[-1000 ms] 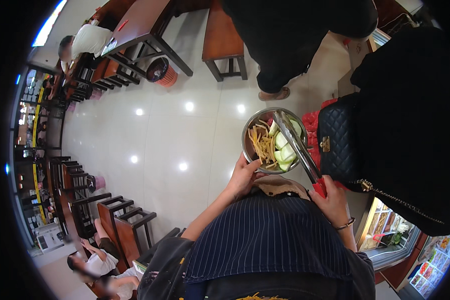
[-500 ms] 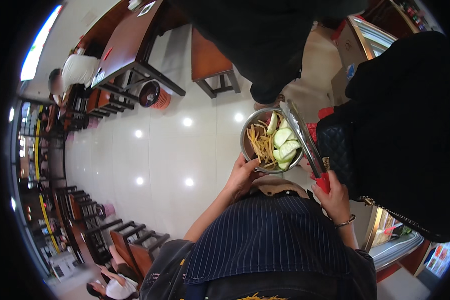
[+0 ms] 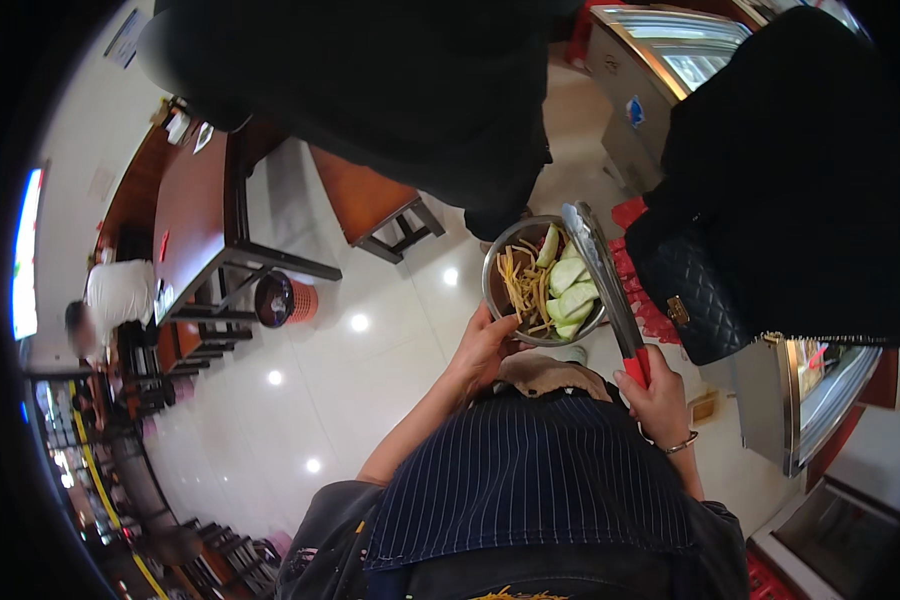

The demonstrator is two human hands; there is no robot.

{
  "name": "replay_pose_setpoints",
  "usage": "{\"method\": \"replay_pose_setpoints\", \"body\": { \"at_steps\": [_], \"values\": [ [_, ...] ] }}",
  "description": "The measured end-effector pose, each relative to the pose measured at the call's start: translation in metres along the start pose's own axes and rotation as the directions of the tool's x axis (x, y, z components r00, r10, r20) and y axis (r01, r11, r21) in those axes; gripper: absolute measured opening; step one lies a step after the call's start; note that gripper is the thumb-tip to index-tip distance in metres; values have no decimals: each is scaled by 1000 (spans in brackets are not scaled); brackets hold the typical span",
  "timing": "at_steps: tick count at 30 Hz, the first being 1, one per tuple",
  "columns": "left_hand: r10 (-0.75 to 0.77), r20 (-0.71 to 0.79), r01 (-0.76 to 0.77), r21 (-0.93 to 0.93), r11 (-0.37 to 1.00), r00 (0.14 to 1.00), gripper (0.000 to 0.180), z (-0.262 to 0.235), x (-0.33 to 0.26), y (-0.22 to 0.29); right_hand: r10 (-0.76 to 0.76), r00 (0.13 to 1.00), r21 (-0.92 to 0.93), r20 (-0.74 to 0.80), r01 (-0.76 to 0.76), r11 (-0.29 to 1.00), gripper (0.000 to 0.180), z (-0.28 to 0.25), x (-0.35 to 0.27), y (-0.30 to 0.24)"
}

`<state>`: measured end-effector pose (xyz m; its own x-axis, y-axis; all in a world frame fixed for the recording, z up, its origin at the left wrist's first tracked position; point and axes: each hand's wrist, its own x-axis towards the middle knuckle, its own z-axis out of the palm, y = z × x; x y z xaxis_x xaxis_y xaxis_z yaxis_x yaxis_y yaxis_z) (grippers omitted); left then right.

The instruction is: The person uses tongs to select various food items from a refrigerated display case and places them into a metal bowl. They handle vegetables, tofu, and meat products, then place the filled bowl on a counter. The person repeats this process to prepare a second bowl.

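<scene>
Head view | our left fingers (image 3: 504, 326) hold a metal bowl (image 3: 489, 283) | our right fingers (image 3: 662, 375) grip red-handled tongs (image 3: 625, 320) | inside the bowl, beyond our left fingers: yellow strips (image 3: 523, 290), green slices (image 3: 574, 297)

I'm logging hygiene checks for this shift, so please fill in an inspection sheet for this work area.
Surface: no worktop under the metal bowl; it is held above a shiny tiled floor.
Things in use: pale green slices and yellowish strips in the bowl; tongs over its right edge, contact unclear.
Clutter: waste basket beside a wooden table.
Hands: bare; left hand grips the bowl, right hand the tongs' red end.
Cables: nothing seen.
Surroundings: dark-clothed people close by; black quilted bag at right.
</scene>
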<state>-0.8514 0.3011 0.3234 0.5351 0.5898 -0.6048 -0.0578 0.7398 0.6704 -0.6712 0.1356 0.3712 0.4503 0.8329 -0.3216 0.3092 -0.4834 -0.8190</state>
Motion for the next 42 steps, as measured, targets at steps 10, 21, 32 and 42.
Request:
{"method": "replay_pose_setpoints", "body": {
  "at_steps": [10, 21, 32, 42],
  "values": [
    [-116, 156, 99, 116, 988, 981, 37, -7, 19, -4, -58, 985, -95, -162, 43, 995, 36, 7, -40, -10],
    [-27, 67, 24, 54, 998, 997, 41, 8, -48, 17, -163, 987, -133, -15, 160, 978, 38, -40, -63, -32],
    [84, -82, -94, -121, 988, 993, 41, 70, -75, -21, -238, 971, 45, 18, 237, 970, 42, -78, -51, 4],
    [76, -20, -76, -30, 997, 997, 39, 71, -10, 31, -105, 991, 615, 86, 30, 788, 26, -53, 36, -30]
  ]
}}
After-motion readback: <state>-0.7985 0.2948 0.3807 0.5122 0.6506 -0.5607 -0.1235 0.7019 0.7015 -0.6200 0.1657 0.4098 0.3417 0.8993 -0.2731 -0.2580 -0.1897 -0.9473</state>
